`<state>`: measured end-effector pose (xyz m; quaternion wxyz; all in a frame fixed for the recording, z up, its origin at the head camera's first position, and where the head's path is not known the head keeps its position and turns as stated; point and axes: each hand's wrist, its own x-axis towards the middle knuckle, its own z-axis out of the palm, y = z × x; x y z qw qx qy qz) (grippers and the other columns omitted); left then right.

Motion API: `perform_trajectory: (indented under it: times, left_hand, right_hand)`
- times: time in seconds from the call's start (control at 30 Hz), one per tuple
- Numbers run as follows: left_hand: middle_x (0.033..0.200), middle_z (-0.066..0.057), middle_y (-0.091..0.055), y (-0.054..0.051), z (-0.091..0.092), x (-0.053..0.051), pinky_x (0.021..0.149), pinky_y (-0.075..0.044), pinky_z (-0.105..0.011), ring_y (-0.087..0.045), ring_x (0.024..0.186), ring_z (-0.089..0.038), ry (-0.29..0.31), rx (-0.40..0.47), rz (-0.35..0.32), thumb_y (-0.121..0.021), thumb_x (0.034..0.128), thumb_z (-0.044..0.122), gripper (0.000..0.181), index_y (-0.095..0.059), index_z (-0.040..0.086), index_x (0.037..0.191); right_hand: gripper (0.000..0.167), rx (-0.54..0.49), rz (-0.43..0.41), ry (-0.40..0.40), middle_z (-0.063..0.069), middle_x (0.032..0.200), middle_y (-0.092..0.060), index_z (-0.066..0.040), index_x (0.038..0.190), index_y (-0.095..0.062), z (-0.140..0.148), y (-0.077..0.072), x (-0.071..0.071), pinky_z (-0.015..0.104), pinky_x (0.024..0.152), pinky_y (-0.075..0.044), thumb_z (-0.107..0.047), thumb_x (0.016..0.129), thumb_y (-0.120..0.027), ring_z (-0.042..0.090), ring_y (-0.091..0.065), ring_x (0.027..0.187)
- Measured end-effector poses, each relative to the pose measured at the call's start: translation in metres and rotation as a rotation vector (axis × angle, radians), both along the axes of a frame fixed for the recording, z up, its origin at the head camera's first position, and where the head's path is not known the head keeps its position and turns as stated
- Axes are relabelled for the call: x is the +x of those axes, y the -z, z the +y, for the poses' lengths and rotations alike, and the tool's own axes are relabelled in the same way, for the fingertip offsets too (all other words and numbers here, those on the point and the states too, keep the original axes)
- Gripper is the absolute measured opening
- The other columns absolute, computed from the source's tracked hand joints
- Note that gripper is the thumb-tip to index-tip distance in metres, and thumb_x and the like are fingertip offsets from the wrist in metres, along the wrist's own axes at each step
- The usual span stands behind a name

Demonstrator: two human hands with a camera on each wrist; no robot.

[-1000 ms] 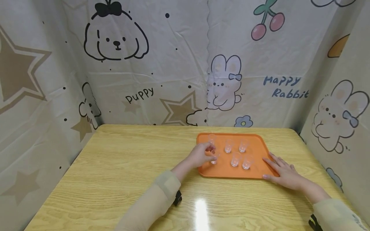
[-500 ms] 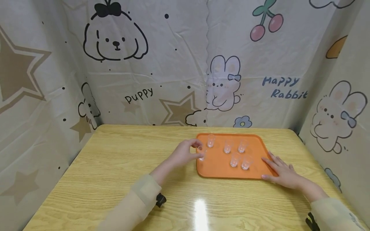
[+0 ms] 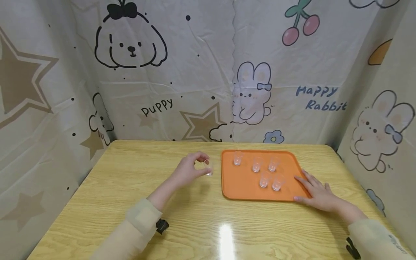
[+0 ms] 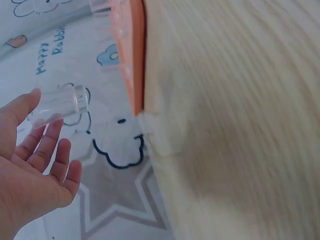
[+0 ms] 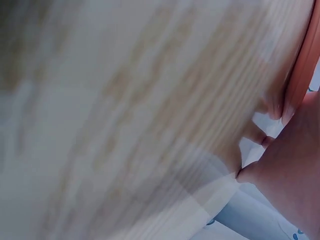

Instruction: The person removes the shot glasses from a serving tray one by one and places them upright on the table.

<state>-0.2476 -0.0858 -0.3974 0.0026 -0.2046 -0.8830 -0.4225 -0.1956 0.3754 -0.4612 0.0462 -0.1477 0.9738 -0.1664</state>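
Head view: my left hand [image 3: 188, 169] pinches a small clear glass [image 3: 208, 169] between thumb and fingers. The glass is raised over the wood-grain table [image 3: 97, 195], just beyond the left edge of an orange tray [image 3: 240, 187]. Five more clear glasses [image 3: 256, 165] stand upright on the tray: one near the back left corner, two side by side right of it, and two close together in front of those. My right hand [image 3: 320, 196] lies with fingers spread and fairly straight on the tray's right edge, the thumb near the front corner. I wear cream sleeves [image 3: 139, 220], with a black device [image 3: 162, 226] below the left cuff. Behind the table hangs a pale cloth [image 3: 201, 72] printed with a puppy, rabbits, stars, cherries and the words "Happy Rabbit".

Left wrist view: the picture is turned, so the glass appears on its side, held near its rim by my thumb and fingertips, clear of both tabletop and tray. The other fingers curve loosely. The tray's edge shows at the top.

Right wrist view: blurred tabletop fills most of it. Part of my right hand enters at the right, next to the orange rim; its fingertips are hard to make out.
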Motion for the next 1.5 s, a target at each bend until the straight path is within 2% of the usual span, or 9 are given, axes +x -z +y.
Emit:
perform_trajectory:
  times: [0.13,0.27,0.37,0.63,0.83,1.13,1.3,1.5]
  left_hand:
    - [0.101,0.006,-0.064,0.006,-0.011,-0.004,0.095,-0.042,-0.043,-0.054,0.108,-0.02,-0.025,-0.005,0.014,-0.074,0.0821,0.03,0.034,-0.061,0.016,0.11]
    - [0.104,0.001,-0.065,0.016,-0.023,-0.014,0.093,-0.042,-0.043,-0.055,0.108,-0.025,-0.062,-0.009,0.017,-0.074,0.0824,0.027,0.036,-0.061,0.013,0.113]
    - [0.108,-0.004,-0.064,0.023,-0.032,-0.024,0.093,-0.042,-0.044,-0.054,0.11,-0.029,-0.099,0.002,-0.014,-0.072,0.084,0.025,0.038,-0.059,0.009,0.116]
    - [0.116,-0.008,-0.06,0.037,-0.048,-0.053,0.096,-0.043,-0.044,-0.049,0.117,-0.028,-0.174,0.035,-0.087,-0.069,0.0869,0.023,0.041,-0.056,0.007,0.122]
    - [0.12,-0.011,-0.058,0.043,-0.047,-0.067,0.097,-0.043,-0.043,-0.048,0.118,-0.029,-0.219,0.106,-0.127,-0.068,0.0878,0.021,0.043,-0.054,0.006,0.125]
    - [0.122,-0.014,-0.059,0.049,-0.034,-0.082,0.104,-0.037,-0.043,-0.047,0.12,-0.032,-0.235,0.166,-0.157,-0.068,0.0874,0.016,0.043,-0.053,0.003,0.126]
    - [0.121,-0.015,-0.059,0.054,-0.026,-0.09,0.103,-0.038,-0.042,-0.049,0.117,-0.032,-0.249,0.186,-0.163,-0.068,0.087,0.015,0.043,-0.054,0.002,0.125]
    - [0.12,-0.016,-0.058,0.057,-0.02,-0.093,0.102,-0.038,-0.042,-0.048,0.115,-0.031,-0.244,0.21,-0.182,-0.068,0.087,0.014,0.042,-0.054,0.002,0.125]
  right_hand:
    - [0.08,0.003,-0.002,0.012,0.018,0.157,-0.002,-0.008,0.147,-0.028,0.002,0.002,0.001,0.081,0.089,-0.007,-0.05,0.087,-0.061,0.051,-0.012,0.136]
    - [0.08,0.002,0.001,0.014,0.017,0.157,-0.001,-0.007,0.146,-0.028,0.006,0.003,0.002,0.081,0.089,-0.007,-0.049,0.087,-0.061,0.052,-0.012,0.136]
    - [0.081,-0.003,0.011,0.014,0.017,0.157,-0.001,-0.007,0.147,-0.027,0.008,0.005,0.002,0.081,0.089,-0.007,-0.049,0.087,-0.061,0.052,-0.012,0.135]
    - [0.082,0.007,-0.002,0.02,0.019,0.157,-0.001,-0.003,0.146,-0.027,0.009,0.003,0.002,0.081,0.089,-0.007,-0.049,0.087,-0.061,0.052,-0.012,0.135]
    - [0.083,0.006,0.003,0.016,0.019,0.157,-0.002,-0.003,0.145,-0.028,0.008,0.002,0.0,0.081,0.089,-0.007,-0.049,0.086,-0.062,0.051,-0.012,0.136]
    - [0.082,-0.013,0.008,0.003,0.018,0.157,-0.002,-0.004,0.145,-0.028,0.008,0.005,-0.002,0.081,0.088,-0.007,-0.05,0.086,-0.062,0.051,-0.013,0.135]
    - [0.082,-0.021,0.016,0.004,0.015,0.158,-0.001,-0.006,0.146,-0.028,0.009,0.01,-0.004,0.081,0.088,-0.006,-0.05,0.086,-0.061,0.05,-0.011,0.137]
    - [0.082,-0.028,0.013,-0.002,0.017,0.157,-0.002,-0.003,0.145,-0.028,0.004,0.008,-0.002,0.082,0.088,-0.005,-0.048,0.086,-0.062,0.052,-0.011,0.136]
